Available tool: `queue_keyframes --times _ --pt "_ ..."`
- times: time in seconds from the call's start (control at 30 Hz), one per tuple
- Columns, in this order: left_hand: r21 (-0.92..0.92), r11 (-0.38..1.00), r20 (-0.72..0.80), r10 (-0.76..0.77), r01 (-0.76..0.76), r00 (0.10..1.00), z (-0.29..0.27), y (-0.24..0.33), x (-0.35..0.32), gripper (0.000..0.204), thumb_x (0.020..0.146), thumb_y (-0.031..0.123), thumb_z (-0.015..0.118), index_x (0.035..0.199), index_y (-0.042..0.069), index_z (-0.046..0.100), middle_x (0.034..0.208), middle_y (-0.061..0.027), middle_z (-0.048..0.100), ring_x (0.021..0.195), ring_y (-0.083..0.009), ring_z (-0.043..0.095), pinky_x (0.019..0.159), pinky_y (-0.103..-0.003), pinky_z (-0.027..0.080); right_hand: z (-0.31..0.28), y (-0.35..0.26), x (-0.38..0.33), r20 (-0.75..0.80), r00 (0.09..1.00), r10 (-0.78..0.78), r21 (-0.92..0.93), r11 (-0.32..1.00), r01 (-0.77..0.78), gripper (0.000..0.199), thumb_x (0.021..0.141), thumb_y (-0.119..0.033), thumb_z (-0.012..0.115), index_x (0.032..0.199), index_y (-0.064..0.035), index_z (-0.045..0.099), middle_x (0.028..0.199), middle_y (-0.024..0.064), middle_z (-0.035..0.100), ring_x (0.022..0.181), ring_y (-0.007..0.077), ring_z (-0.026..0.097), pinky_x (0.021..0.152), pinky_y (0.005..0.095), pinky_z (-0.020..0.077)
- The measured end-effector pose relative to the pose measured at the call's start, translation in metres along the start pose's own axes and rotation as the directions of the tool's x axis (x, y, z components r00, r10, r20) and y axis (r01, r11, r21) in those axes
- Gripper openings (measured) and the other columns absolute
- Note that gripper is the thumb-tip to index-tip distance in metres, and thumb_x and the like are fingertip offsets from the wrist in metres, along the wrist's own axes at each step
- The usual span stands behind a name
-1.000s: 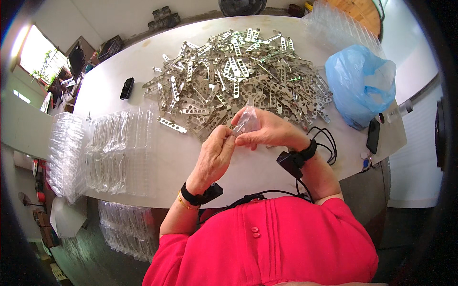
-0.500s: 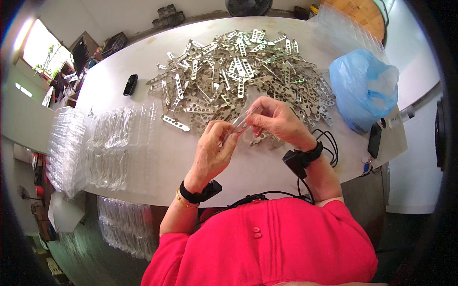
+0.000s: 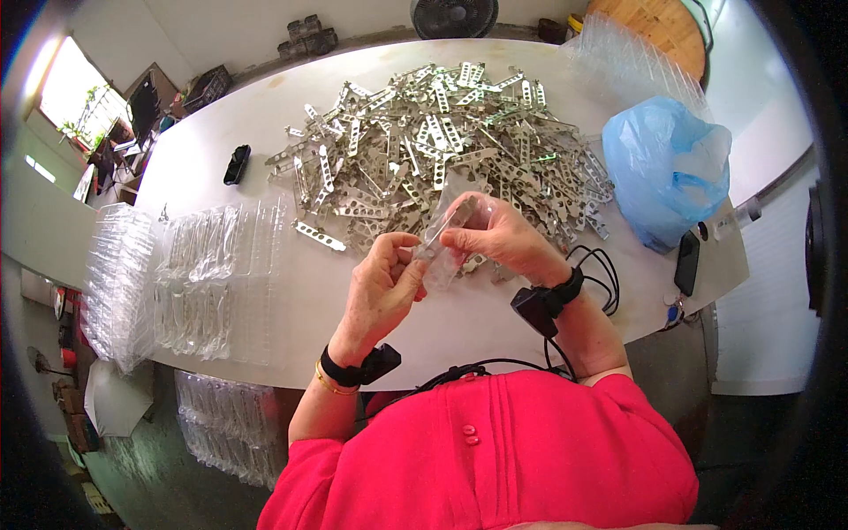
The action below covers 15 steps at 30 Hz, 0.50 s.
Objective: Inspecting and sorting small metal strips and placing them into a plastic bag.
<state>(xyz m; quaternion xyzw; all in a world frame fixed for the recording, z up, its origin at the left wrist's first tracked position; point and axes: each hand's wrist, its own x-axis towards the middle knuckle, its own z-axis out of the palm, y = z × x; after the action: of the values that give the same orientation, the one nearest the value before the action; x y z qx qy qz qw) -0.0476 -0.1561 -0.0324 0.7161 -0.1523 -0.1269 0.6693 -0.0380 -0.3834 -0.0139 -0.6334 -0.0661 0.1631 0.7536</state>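
Both my hands hold a clear plastic blister pack [image 3: 444,231] above the white table [image 3: 265,115], with a long metal strip seen through it. My left hand [image 3: 383,284] pinches its lower end, and my right hand [image 3: 497,237] grips its upper side. Just beyond my hands lies a big pile of perforated metal brackets [image 3: 433,150]. One single bracket [image 3: 320,236] lies apart at the pile's left edge. Black bands with small devices sit on both wrists.
Stacks of clear plastic packs [image 3: 190,278] cover the table's left side, with more on the floor below. A blue plastic bag [image 3: 667,168] sits at the right, near a dark phone [image 3: 686,261]. A black cable [image 3: 601,269] loops beside my right wrist. A small black object [image 3: 236,163] lies far left.
The clear pack has turned edge-on and upright between my hands, and both hands have shifted slightly toward the pile.
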Motion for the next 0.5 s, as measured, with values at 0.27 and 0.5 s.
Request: queue_keyframes --times 0.27,0.5 --pt "-0.119 0.993 0.055 0.004 0.003 0.998 -0.002 0.0 0.002 0.03 0.1 0.004 0.06 0.128 -0.003 0.052 0.095 -0.0067 0.067 0.078 -0.0109 0.068 0.069 -0.025 0.055 0.008 0.01 0.003 -0.026 1.0 0.011 0.021 1.0 -0.011 0.023 0.093 -0.014 0.076 0.107 -0.0038 0.061 0.087 0.0026 0.067 0.073 0.0121 0.066 0.064 0.0279 0.0545" --pt "-0.408 0.91 0.056 -0.053 0.072 0.997 -0.014 0.001 0.001 0.034 0.102 0.007 0.057 0.134 -0.003 0.051 0.109 -0.0128 0.068 0.091 -0.0215 0.071 0.085 -0.034 0.058 0.003 0.006 -0.001 -0.12 0.993 -0.004 0.231 0.972 0.032 0.014 0.097 -0.011 0.069 0.108 -0.004 0.064 0.091 0.0036 0.067 0.074 0.0131 0.066 0.064 0.0275 0.0539"
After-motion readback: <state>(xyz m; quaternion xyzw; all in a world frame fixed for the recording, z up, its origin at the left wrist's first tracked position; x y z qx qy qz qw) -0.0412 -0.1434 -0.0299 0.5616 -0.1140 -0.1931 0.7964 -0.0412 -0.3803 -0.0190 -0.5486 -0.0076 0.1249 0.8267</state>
